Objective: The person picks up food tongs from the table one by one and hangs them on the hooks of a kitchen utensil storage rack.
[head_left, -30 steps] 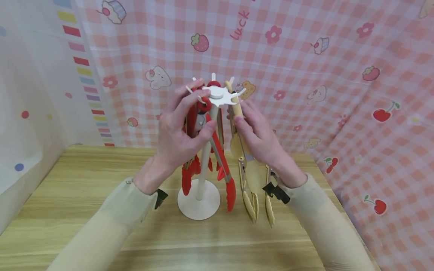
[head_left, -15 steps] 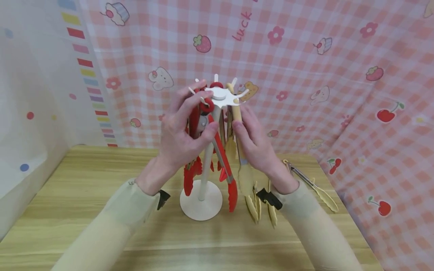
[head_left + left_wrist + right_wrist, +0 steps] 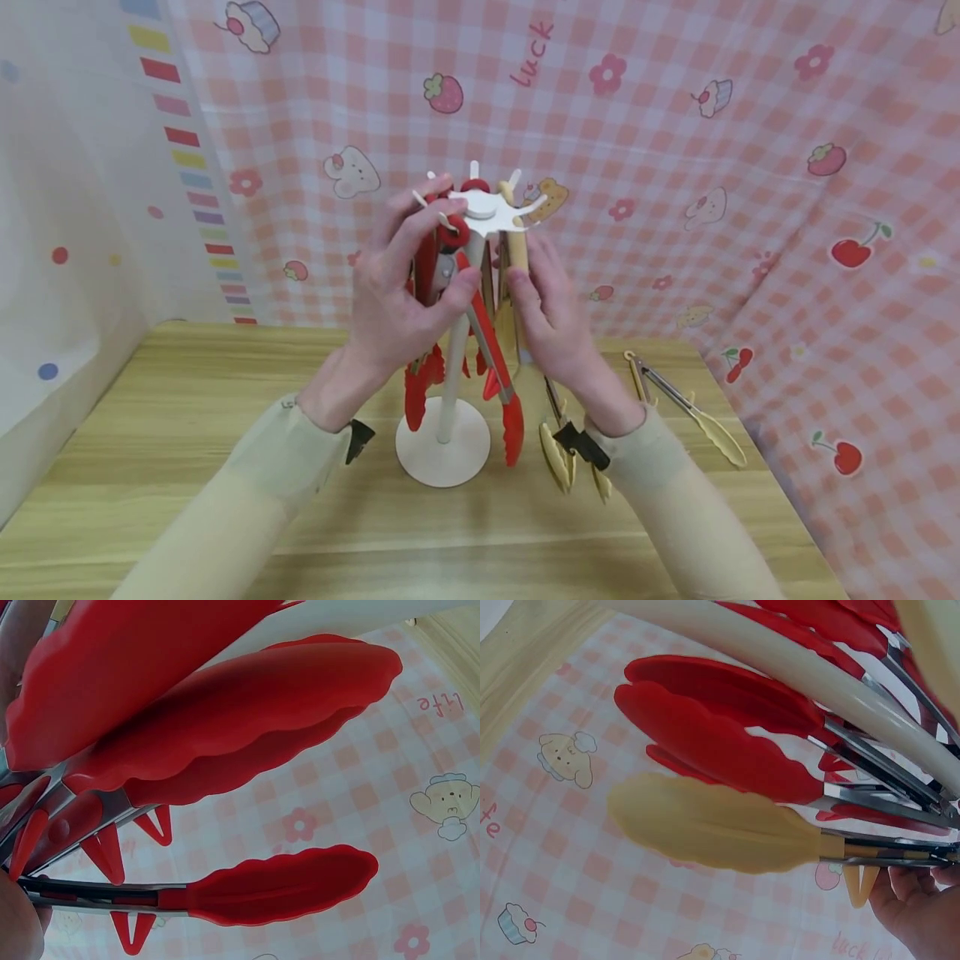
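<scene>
A white stand with a hooked top [image 3: 480,204] holds several hanging tongs. My left hand [image 3: 401,275] grips around its left side, fingertips on the top and thumb by the handle of red tongs [image 3: 510,425]. Scalloped red heads [image 3: 255,735] fill much of the left wrist view. Under a right-hand hook of the stand, my right hand [image 3: 555,317] pinches beige tongs [image 3: 517,250] upright by the handle; whether their loop is over the hook I cannot tell. A beige head [image 3: 712,825] hangs beside red ones [image 3: 712,742] in the right wrist view.
The stand's round base [image 3: 442,467] rests on a wooden table [image 3: 375,533]. Loose beige tongs [image 3: 558,458] lie under my right wrist, partly hidden. More beige tongs [image 3: 693,412] lie farther right. A pink checked cloth [image 3: 637,150] hangs behind.
My right hand has shifted left with the beige tongs, bringing them nearer the stand's pole. Loose tongs at the right have come into sight. The left hand keeps its hold.
</scene>
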Available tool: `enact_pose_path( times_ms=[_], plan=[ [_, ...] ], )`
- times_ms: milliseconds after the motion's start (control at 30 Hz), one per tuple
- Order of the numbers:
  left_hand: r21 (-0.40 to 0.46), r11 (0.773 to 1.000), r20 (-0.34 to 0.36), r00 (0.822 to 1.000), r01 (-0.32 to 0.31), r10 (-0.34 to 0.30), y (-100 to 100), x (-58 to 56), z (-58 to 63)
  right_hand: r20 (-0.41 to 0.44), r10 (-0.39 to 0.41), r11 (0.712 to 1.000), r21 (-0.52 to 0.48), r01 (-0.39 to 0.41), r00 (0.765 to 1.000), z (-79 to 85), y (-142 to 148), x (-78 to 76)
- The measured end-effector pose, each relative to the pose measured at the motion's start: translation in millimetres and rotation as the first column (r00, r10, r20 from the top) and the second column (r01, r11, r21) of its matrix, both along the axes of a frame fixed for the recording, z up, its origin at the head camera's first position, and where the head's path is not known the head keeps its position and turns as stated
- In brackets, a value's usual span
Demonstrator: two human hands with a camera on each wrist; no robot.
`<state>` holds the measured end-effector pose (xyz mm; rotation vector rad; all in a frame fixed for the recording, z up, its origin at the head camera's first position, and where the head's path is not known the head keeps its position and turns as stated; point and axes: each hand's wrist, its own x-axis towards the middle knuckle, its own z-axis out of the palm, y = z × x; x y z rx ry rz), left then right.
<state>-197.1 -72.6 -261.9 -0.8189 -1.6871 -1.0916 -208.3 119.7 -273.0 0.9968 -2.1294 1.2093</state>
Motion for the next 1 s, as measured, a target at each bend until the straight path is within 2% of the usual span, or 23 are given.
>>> enact_pose_path(
  times_ms=[200, 333, 767, 1000],
  plan=[
    [0.002, 1.000, -0.002, 1.000, -0.001, 0.001, -0.2, 0.2, -0.2, -0.021, -0.007, 1.000, -0.014, 0.007, 1.000, -1.9, -3.7, -1.1],
    [0.001, 1.000, 0.000, 1.000, -0.004, 0.004, -0.2, -0.3, -0.4, -0.006, 0.007, 1.000, -0.027, -0.007, 1.000, -2.1, -3.4, -1.1],
    [-0.005, 1.000, 0.011, 1.000, 0.010, -0.010, -0.1, -1.6, -1.7, 0.111, 0.079, 0.995, -0.063, -0.072, 0.991, 1.6, 7.6, 2.7],
    [-0.002, 1.000, 0.011, 1.000, 0.006, -0.006, -0.4, -1.4, -1.7, 0.132, 0.104, 0.993, -0.068, -0.096, 0.986, 2.1, 9.2, 4.7]
  ],
)
